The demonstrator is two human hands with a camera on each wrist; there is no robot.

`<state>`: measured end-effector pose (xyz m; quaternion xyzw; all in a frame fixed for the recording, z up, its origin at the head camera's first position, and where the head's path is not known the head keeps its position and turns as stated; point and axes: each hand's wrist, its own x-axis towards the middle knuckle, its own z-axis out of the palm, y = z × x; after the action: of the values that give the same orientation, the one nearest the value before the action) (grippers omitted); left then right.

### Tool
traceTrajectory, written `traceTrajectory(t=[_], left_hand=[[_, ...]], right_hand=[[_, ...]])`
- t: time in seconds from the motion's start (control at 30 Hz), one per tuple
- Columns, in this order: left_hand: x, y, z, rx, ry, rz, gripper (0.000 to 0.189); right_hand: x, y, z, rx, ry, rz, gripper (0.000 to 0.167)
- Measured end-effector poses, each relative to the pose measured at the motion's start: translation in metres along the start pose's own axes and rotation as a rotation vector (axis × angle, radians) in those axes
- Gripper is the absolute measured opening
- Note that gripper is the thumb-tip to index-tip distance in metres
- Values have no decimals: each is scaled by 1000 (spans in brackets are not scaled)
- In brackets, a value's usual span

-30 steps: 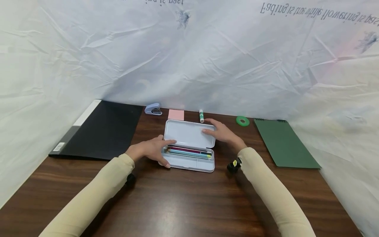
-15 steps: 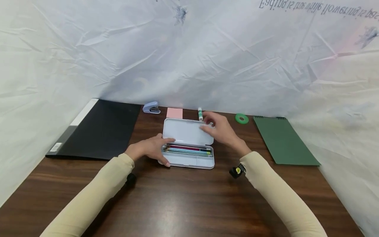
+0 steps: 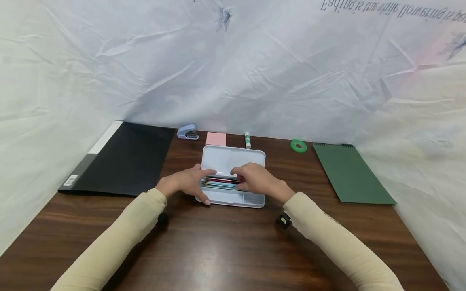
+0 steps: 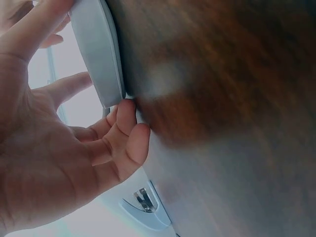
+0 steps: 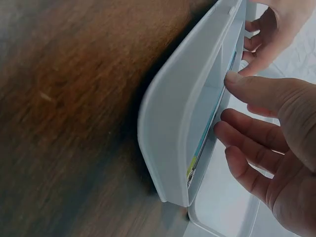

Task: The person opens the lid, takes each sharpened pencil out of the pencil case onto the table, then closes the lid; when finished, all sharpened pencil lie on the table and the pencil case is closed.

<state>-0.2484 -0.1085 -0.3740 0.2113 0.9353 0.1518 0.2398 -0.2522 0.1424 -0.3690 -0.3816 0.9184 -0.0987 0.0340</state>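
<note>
Head view: we see a white pencil case [image 3: 233, 157] lying open on the table [image 3: 218, 246], the left hand [image 3: 187, 182] spread across its left end, the right hand [image 3: 256, 180] over its pencils [image 3: 220, 184]. Left wrist: loosely bent fingers only touch the case. Right wrist: thumb and fingers stand parted, gripping nothing we can see.

The right grip [image 3: 255, 178] has left the lid [image 3: 233, 157] edge that faces the desk's [image 3: 204, 242] far edge. It has come down toward the desk's near edge, thumb and fingers now at the pencils [image 3: 220, 184]. That lid edge now shows uncovered, while the pencil ends toward the desk's right edge are hidden in the head view.
</note>
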Motion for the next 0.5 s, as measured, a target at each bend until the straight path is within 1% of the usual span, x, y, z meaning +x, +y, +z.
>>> traceTrajectory(t=[0.1,0.3,0.4,0.5], left_hand=[[0,1,0,-2,-2,-11,104],[1,0,-1,6,-10,-5,103],[1,0,-2,2,-10,-5,103],[0,1,-2,-5,-11,-3,103]], right_hand=[[2,1,1,-35,-3,-4,38],[7,0,2,-88,-31,-18,37],[9,-1,1,-74,-40,-28,32],[10,-1,1,-56,-45,-36,25]])
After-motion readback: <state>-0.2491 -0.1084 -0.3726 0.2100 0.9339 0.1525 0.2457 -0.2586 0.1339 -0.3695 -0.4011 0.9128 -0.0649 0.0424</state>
